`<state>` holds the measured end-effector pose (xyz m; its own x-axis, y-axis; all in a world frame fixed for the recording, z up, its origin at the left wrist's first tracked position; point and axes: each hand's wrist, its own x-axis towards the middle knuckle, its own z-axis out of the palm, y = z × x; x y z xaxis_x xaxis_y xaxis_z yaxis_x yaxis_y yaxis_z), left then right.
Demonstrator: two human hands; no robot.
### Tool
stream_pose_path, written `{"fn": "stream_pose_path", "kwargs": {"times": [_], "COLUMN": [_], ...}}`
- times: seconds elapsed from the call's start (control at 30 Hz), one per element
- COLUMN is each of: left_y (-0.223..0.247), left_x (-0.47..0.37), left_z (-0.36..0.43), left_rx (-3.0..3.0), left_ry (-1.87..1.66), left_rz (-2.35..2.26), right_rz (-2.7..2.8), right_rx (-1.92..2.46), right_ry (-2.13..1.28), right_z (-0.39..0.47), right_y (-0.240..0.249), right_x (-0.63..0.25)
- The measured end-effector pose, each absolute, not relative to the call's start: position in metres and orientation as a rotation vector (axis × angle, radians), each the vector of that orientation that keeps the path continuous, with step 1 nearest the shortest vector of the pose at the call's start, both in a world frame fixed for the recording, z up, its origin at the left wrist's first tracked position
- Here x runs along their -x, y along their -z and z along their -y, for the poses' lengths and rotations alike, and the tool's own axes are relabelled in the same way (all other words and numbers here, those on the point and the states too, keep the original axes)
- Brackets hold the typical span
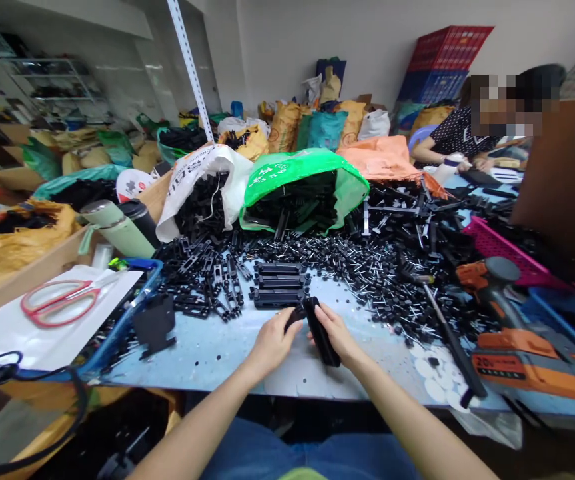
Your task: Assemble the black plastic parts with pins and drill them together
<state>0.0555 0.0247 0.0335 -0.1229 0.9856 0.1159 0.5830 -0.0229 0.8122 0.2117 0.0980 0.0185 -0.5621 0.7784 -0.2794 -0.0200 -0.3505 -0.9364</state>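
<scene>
My right hand [338,333] is closed around a long black plastic part [326,348], held tilted over the front of the table. My left hand [271,341] pinches a smaller dark piece [294,318] by the upper end of that part; its exact kind is hard to make out. Just beyond both hands lie several similar black plastic parts [280,298], lined up in a stack-like row. Loose pins with black heads [362,275] spread over the table behind and to the right. Black slotted pieces [212,277] are heaped to the left.
On the right lie an orange cordless drill [512,357] and a hammer [450,333]. Red-handled scissors [62,303] rest on white paper at left, beside a blue tray [154,267]. Open sacks, one a green bag [307,163], stand behind. Another person [467,137] works at back right.
</scene>
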Motion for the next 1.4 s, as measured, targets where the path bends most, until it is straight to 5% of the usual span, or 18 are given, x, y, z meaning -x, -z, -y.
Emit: {"fn": "stream_pose_path", "kwargs": {"times": [0.23,0.53,0.77,1.03,1.4], "left_y": [-0.038,-0.052,-0.056,-0.060,-0.021], "left_x": [-0.074,-0.073,-0.077,-0.102,-0.101], "left_z": [-0.010,-0.007,-0.012,-0.021,-0.014], "left_rx": [-1.587,-1.675,-1.638,-1.325,-1.310], "left_ry": [-1.201,-1.021,-1.041,-1.582,-1.214], "left_rz": [-1.764,-1.842,-1.850,-1.699,-1.942], "right_rz": [1.887,2.485,2.535,1.963,2.340], "right_rx": [0.740,0.505,0.448,0.743,0.859], "right_ry": [-1.654,-1.154,-1.016,-1.132,-0.937], "right_z": [-0.100,-0.124,-0.128,-0.082,-0.094], "right_y": [-0.023,-0.044,-0.042,-0.032,-0.015], "right_x": [-0.217,-0.242,-0.249,-0.219,-0.227]}}
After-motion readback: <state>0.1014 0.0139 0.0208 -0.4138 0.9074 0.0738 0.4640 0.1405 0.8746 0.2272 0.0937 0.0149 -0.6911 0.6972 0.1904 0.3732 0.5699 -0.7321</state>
